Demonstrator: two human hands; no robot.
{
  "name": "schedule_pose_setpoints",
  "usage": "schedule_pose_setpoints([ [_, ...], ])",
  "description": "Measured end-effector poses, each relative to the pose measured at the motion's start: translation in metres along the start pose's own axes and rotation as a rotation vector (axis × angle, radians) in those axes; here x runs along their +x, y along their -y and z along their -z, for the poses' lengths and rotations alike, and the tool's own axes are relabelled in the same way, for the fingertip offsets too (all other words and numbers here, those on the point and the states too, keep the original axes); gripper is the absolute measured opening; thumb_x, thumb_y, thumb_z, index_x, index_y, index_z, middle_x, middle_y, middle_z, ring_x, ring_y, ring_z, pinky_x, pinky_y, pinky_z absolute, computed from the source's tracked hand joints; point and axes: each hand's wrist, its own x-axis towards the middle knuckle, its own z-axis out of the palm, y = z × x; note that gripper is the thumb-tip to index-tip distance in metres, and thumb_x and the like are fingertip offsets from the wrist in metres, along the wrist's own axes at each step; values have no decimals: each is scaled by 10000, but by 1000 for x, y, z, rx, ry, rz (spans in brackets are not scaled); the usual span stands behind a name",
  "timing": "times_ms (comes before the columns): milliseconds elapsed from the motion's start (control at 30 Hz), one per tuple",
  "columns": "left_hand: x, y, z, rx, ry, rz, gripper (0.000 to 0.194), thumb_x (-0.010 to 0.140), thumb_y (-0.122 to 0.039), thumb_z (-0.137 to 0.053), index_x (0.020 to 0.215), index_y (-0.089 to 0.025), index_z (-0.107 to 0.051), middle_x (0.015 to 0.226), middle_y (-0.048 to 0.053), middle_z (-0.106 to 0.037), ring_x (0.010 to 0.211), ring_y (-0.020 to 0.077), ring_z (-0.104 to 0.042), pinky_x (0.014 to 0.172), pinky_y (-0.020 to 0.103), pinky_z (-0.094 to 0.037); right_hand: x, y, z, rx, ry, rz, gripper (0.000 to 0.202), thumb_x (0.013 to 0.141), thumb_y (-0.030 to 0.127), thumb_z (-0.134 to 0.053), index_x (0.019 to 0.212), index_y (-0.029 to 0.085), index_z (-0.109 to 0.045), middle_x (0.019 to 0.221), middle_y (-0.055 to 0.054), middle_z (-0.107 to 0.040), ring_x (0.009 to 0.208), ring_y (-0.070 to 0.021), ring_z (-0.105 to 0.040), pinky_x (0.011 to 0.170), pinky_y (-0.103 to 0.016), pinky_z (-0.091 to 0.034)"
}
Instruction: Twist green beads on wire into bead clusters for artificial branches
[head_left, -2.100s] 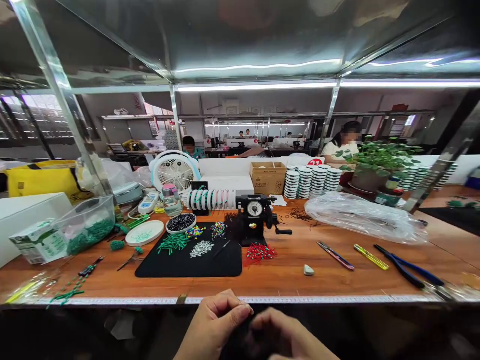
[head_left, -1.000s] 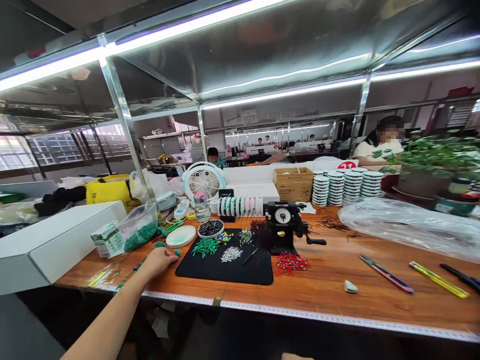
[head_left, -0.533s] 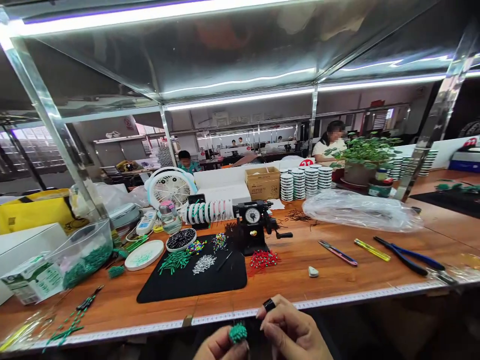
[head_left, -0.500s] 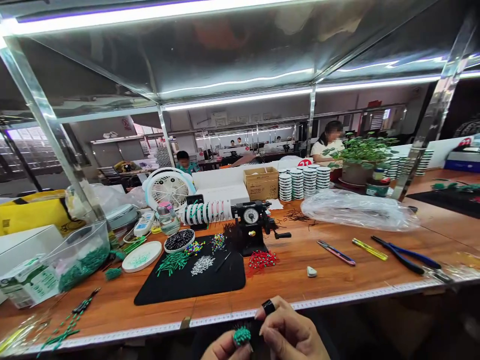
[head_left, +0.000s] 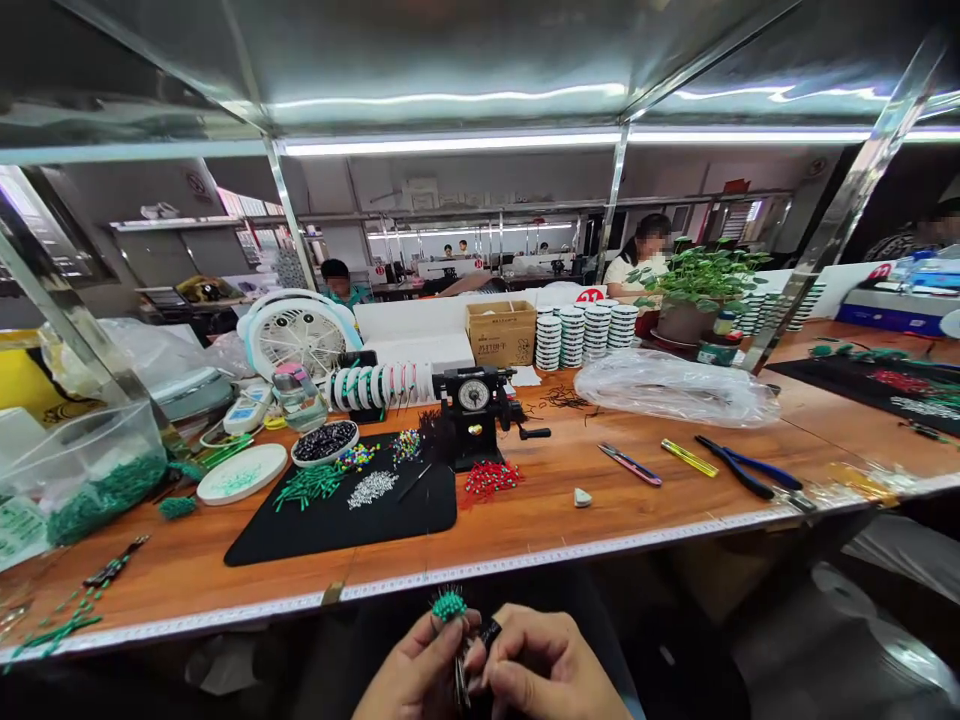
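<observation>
My left hand (head_left: 420, 655) pinches a small green beaded cluster (head_left: 448, 606) between thumb and fingers, just off the table's front edge. Thin dark strands stick out above the cluster and hang below it. Close beside it on the right, my right hand (head_left: 551, 660) is curled with thumb and fingertips pressed together. A band of black tape wraps one of its fingers. Whatever the right fingertips pinch is hidden. Ahead on the table lies a black mat (head_left: 337, 530) bearing green tubes (head_left: 309, 484), silver pieces (head_left: 373, 488) and multicoloured beads (head_left: 406, 446).
A hand-cranked black winder (head_left: 474, 415) stands behind the mat, with red pieces (head_left: 491, 482) before it. Rightward lie thread snips (head_left: 630, 465), a yellow tube (head_left: 688, 458) and blue-handled pliers (head_left: 750, 468). A measuring tape (head_left: 390, 583) lines the front edge. Two shallow dishes (head_left: 241, 475) sit left.
The view has tilted down and shifted right. Both hands have drawn closer together, and the green cluster now points upward with its strands showing.
</observation>
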Motion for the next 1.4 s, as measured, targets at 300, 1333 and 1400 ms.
schedule_pose_setpoints([
  [300,-13,-5,-3,61,-57,-75,227,664,-260,-757,647,-153,-557,615,-21,-527,562,104,-534,458,195,-424,4,9,-5,-106,-277,-330,374,741,464,-650,705,92,-640,547,-16,-579,355,-35,-391,328,-149,-266],
  [1333,-24,-6,1,77,-83,-40,318,648,-335,-751,617,-167,-484,512,-80,-364,391,28,-278,346,147,-221,8,11,-29,-159,-172,-319,252,721,297,-632,536,130,-601,473,9,-549,461,-91,-484,515,-216,-384],
  [1400,-24,-6,2,38,-71,-16,325,619,-328,-774,629,-162,-496,511,-88,-354,377,14,-242,333,136,-185,9,10,-31,-138,-183,-322,236,713,282,-625,532,133,-598,468,15,-541,460,-89,-476,524,-219,-382],
])
